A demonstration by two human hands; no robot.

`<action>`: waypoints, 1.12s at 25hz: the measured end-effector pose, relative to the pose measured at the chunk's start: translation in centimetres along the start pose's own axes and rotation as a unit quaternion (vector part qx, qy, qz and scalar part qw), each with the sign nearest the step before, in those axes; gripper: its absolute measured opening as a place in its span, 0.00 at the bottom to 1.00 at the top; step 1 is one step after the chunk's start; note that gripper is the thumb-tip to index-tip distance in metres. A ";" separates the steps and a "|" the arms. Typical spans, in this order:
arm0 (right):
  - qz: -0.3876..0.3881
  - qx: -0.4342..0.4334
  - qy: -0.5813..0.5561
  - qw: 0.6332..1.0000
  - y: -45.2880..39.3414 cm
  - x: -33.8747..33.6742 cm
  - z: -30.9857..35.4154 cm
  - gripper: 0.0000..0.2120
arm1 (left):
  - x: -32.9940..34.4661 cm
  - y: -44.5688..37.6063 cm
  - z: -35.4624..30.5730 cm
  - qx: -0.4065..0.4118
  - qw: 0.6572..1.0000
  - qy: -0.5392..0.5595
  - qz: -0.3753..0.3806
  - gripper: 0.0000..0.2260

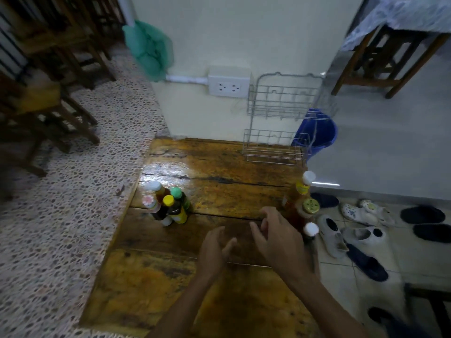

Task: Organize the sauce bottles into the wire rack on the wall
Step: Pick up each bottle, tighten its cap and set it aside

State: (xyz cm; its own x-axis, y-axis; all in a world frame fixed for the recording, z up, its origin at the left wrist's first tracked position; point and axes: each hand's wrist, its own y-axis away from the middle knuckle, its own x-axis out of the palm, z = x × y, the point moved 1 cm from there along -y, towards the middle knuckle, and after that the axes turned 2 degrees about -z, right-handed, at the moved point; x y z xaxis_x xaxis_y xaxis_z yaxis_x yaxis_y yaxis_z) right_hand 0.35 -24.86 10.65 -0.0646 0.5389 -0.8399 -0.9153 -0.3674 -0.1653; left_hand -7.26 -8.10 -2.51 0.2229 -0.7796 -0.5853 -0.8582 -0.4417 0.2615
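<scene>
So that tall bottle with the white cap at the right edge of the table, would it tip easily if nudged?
Probably, yes. The tall bottle looks narrow and high, so a sideways nudge near its white cap could topple it. It stands close to the table edge, above the shoes, so a fall might go over the side. It seems fairly full, which likely steadies it a little.

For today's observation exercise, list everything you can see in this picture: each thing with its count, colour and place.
wire rack: one, silver, two tiers, on the wall above the table's far edge, no bottles in it
sauce bottles, left cluster: four, caps white, pink, yellow, green
sauce bottles, right group: three, near the table's right edge
wooden table: one, brown
power socket: one, white, on the wall
bucket: one, blue, on the floor
plastic bag: one, green, hanging
shoes: several, right floor
left hand: open, holding nothing
right hand: open, beside the right group
</scene>
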 end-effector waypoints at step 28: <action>0.098 -0.307 0.148 0.935 -7.2 13.6 21.7 0.13 | -17.6 -5.3 10.6 0.050 0.996 0.045 -0.067 0.20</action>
State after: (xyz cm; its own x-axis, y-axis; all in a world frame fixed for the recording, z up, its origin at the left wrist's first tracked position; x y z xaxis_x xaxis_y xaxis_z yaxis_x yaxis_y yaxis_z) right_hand -2.54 1.52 11.63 -0.0114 0.2149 -0.9766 -0.4915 -0.8517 -0.1817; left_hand -11.59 12.67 -1.72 0.3749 -0.7556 -0.5371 -0.8586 -0.5016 0.1064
